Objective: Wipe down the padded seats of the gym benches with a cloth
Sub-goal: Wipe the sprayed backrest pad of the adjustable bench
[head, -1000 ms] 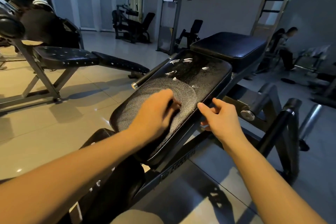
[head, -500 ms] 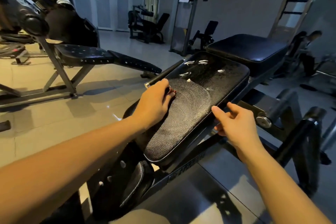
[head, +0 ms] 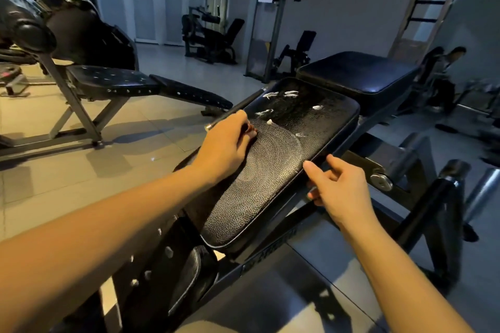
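A black textured seat pad (head: pixel 284 165) slopes up in front of me, with a smoother black pad (head: pixel 359 73) beyond it. White flecks (head: pixel 290 93) lie on the sloped pad's far half; its near half shows curved wipe marks. My left hand (head: pixel 227 146) rests on the pad's left edge, fingers curled over a small reddish cloth (head: pixel 252 130) that is mostly hidden. My right hand (head: pixel 341 189) sits at the pad's right edge, thumb against the rim, fingers loosely bent and holding nothing.
A metal handle bar (head: pixel 235 109) sticks out left of the pad. The bench's black frame and rollers (head: pixel 433 197) stand at the right. Another black bench (head: pixel 113 84) stands at the left, weight machines (head: pixel 211 35) at the back. A person (head: pixel 443 67) sits far right.
My left hand has slid from the middle of the pad up and left to its edge, leaving a curved wiped patch. My right hand has stayed at the right rim.
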